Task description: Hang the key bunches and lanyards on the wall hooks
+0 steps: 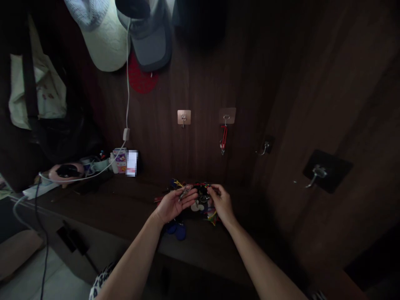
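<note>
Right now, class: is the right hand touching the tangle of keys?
Touching: the head view shows the right hand with fingers pinched onto the tangle of keys.

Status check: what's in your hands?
Left hand holding a metal key; right hand pinching a key ring; tangled keys and cords between; blue fobs hanging below.

No legible text: white card (131, 163) pixelated, printed box (119, 160) too small.

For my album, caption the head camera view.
Left hand and right hand handle a tangle of keys and coloured cords beneath adhesive wall hooks.
</note>
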Demonstrator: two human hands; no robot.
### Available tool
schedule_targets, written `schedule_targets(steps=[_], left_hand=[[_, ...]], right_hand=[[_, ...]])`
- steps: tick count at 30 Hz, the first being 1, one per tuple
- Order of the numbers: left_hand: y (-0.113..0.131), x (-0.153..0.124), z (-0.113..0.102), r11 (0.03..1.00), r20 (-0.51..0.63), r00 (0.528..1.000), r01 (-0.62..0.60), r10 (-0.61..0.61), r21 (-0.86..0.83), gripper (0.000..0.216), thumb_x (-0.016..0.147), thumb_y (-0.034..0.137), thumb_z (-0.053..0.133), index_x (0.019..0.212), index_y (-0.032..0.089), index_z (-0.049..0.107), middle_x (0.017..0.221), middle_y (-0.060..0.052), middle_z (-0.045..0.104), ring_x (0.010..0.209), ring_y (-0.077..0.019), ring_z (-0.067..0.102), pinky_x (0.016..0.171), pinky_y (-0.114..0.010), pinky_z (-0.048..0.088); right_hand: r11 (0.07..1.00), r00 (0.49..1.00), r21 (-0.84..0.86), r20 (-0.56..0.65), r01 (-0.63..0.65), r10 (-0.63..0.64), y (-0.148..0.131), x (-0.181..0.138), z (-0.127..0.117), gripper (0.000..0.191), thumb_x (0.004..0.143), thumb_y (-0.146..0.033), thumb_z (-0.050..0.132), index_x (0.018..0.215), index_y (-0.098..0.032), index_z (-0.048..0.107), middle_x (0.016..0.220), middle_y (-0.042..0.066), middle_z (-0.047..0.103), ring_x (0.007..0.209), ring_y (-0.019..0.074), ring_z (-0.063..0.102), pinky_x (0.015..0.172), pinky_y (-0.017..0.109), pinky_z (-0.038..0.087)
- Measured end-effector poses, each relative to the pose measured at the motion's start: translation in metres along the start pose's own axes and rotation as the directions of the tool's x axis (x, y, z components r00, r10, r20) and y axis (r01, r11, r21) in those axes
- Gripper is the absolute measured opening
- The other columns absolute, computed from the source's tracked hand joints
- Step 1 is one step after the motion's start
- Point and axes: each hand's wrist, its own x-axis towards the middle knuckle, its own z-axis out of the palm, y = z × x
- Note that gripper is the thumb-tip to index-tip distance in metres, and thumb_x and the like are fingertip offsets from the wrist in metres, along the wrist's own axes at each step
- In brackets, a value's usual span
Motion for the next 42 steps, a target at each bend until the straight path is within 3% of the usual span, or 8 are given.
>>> schedule_targets(steps=[6,13,18,25,29,34,42], left_hand=[[-0.001,-0.002,0.001,0.997,0.023,0.999,-0.025,0.023,0.079,0.028,0.082,0.019,0.054,0.109,0.012,0.058,0.117,-0.013,0.061,0.106,-0.0221,0.058,0.096,-0.035,0.039],[-0.005,0.001,0.002,0.971,-0.061,0.994,-0.079,0.095,0.224,0.025,0.071,0.016,0.069,0.095,0.013,0.06,0.09,-0.006,0.069,0.082,-0.0147,0.065,0.076,-0.026,0.049],[-0.005,0.002,0.002,0.963,-0.145,0.979,-0.107,0.146,0.248,0.02,0.068,0.022,0.073,0.077,0.015,0.057,0.081,-0.004,0.069,0.077,-0.0146,0.066,0.077,-0.028,0.049],[-0.005,0.003,0.001,0.956,-0.176,0.971,-0.11,0.162,0.274,0.021,0.068,0.025,0.072,0.07,0.015,0.054,0.078,-0.004,0.069,0.076,-0.0162,0.066,0.076,-0.029,0.049],[-0.005,0.004,0.0,0.961,-0.185,0.968,-0.121,0.17,0.248,0.016,0.072,0.025,0.069,0.077,0.013,0.059,0.079,-0.005,0.069,0.077,-0.0167,0.066,0.076,-0.03,0.049],[-0.006,0.007,-0.002,0.966,-0.215,0.969,-0.067,0.122,0.249,0.025,0.079,0.031,0.06,0.096,0.013,0.064,0.087,-0.009,0.068,0.08,-0.0165,0.065,0.07,-0.026,0.05],[-0.008,0.012,-0.008,0.938,-0.292,0.929,-0.127,0.226,0.322,0.027,0.073,0.03,0.066,0.095,0.014,0.065,0.092,-0.008,0.067,0.063,-0.0082,0.058,0.059,-0.019,0.044]], right_hand=[[1.0,1.0,0.016,0.004,-0.004,0.004,0.0,0.0,0.0,0.038,0.067,-0.054,0.061,0.083,-0.019,0.058,0.065,0.0,0.061,0.041,0.01,0.046,0.039,0.022,0.036],[1.0,1.0,-0.014,0.028,0.009,-0.009,0.002,-0.001,-0.001,0.039,0.068,-0.054,0.061,0.084,-0.019,0.059,0.069,0.002,0.062,0.044,0.0108,0.049,0.041,0.023,0.038],[1.0,1.0,-0.007,0.004,-0.001,0.001,0.001,-0.001,-0.001,0.039,0.067,-0.054,0.061,0.082,-0.019,0.059,0.068,0.002,0.062,0.044,0.0109,0.048,0.041,0.023,0.038],[1.0,1.0,-0.014,0.004,-0.006,0.006,0.0,-0.001,-0.001,0.039,0.065,-0.056,0.062,0.08,-0.019,0.06,0.067,0.002,0.063,0.044,0.0119,0.049,0.042,0.024,0.038],[0.998,0.999,0.048,-0.025,-0.043,0.044,-0.004,0.0,-0.004,0.042,0.063,-0.055,0.064,0.082,-0.018,0.06,0.068,0.002,0.063,0.044,0.0111,0.049,0.039,0.022,0.035],[0.984,0.993,0.153,-0.05,-0.096,0.104,-0.018,0.003,-0.009,0.04,0.06,-0.05,0.068,0.082,-0.017,0.06,0.068,0.001,0.063,0.045,0.0082,0.047,0.037,0.019,0.028],[0.956,0.989,0.27,0.117,-0.116,0.087,-0.068,0.02,-0.014,0.029,0.058,-0.033,0.072,0.081,-0.018,0.061,0.059,-0.004,0.058,0.047,0.0069,0.047,0.037,0.018,0.029]])
